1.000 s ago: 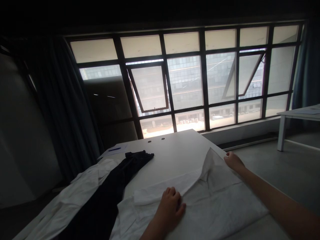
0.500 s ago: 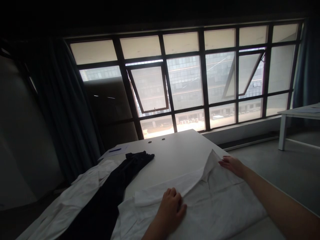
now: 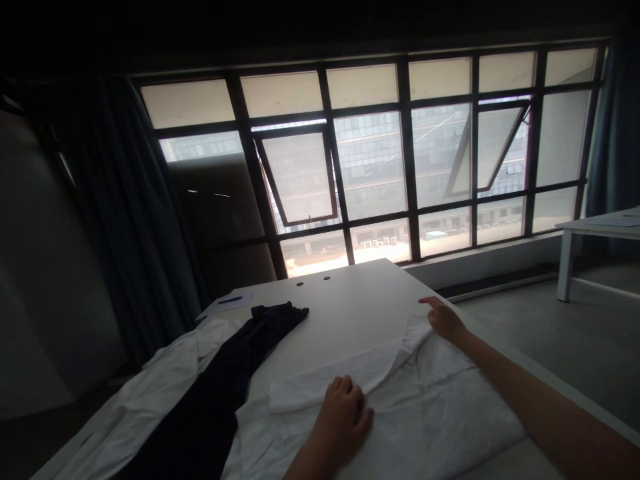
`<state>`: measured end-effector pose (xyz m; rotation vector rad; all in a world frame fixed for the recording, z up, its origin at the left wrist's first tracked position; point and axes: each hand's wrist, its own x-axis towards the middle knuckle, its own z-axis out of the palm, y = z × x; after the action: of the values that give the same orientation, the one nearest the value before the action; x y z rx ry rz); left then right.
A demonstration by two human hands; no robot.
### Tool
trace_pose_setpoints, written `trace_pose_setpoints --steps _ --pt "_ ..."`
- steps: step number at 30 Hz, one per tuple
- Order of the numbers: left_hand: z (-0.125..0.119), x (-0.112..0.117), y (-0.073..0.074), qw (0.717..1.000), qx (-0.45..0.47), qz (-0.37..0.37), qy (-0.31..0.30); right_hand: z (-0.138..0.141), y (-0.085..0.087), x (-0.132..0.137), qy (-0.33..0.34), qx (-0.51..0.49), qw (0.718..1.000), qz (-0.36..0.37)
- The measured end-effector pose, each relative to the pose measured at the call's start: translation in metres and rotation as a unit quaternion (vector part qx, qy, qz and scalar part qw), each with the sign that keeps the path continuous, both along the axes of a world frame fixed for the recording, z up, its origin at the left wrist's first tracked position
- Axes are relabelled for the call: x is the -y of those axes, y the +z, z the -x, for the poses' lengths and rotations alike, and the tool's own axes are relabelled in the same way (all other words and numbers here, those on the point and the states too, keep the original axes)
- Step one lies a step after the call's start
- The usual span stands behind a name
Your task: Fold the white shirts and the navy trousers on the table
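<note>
A white shirt (image 3: 425,413) lies spread on the white table (image 3: 345,313) in front of me. My left hand (image 3: 343,417) rests flat on the shirt just below its collar (image 3: 340,380), fingers slightly curled and holding nothing. My right hand (image 3: 443,319) sits at the far right tip of the collar, fingers bunched on the cloth with the index finger pointing left.
A dark garment (image 3: 225,380) lies over another white garment (image 3: 150,400) on the table's left side. A paper with a blue pen (image 3: 229,300) sits at the far left corner. A second white table (image 3: 595,233) stands at right, and a large window (image 3: 370,160) is ahead.
My right hand moved left and up along the collar's right end, and the raised collar point now lies lower and folded in. My left hand stayed put.
</note>
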<state>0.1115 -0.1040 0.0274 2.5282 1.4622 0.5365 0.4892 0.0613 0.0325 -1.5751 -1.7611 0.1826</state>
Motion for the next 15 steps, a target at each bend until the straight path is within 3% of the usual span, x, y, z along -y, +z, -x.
trace_pose_setpoints --steps 3,6,10,15 --pt "0.0 0.0 -0.001 1.0 0.006 -0.004 0.0 0.041 -0.004 0.015 0.175 0.13 0.976 0.008" --pt "0.0 0.001 0.0 1.0 0.006 -0.005 -0.001 0.073 -0.01 0.03 0.257 0.227 0.939 0.01" --pt "0.0 0.002 0.001 1.0 0.005 -0.003 -0.001 0.072 -0.007 0.038 0.243 0.302 0.922 -0.011" --pt "0.001 0.001 -0.002 1.0 0.007 -0.006 -0.002 0.017 0.003 0.039 0.168 0.343 0.924 -0.027"
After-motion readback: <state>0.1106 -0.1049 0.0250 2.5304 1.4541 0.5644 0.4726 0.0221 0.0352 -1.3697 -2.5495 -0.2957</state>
